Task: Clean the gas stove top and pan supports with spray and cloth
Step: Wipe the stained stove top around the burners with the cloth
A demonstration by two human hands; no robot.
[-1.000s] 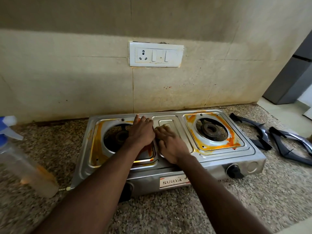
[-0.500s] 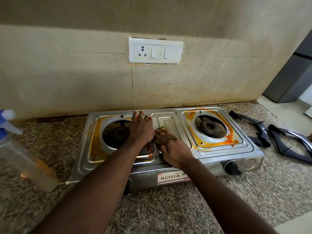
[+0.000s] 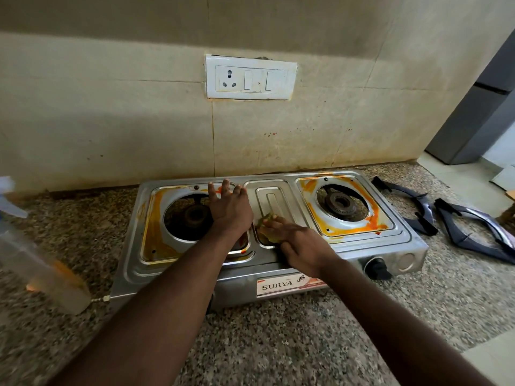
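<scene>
Head view. The stove (image 3: pixel 404 235) sits on the speckled counter (image 3: pixel 278 344) with its back against the wall. Its long side runs left to right along that wall, and the knob (image 3: pixel 376 269) and label face the person.

The left hand (image 3: pixel 230 210) lies flat with its fingers spread on the rim of the stove's left burner well, bracing the stove. The right hand (image 3: pixel 301 246) is on the stove's raised middle panel, its fingers bent over a small yellow-green cloth (image 3: pixel 265 224) and pressing it down onto the steel.

The cloth looks soft, light and damp, so it should bunch and mould to the panel's ridges. It is best held as a wad under the fingertips. As a crumpled lump it has no clear long axis.

The steel top looks stiff and smooth, and probably slick where it is wet. The stove is likely light enough to slide when rubbed hard, which would explain the bracing hand.

Orange stains (image 3: pixel 359 227) ring both burner wells, so most of the wiping seems to be left.

Two dark pan supports (image 3: pixel 412 208) lie flat on the counter just right of the stove. They are rigid and likely heavy, and are safest lifted by their outer frames.

A spray bottle (image 3: pixel 36 263) stands left of the stove, too blurred to show which way its nozzle points.
</scene>
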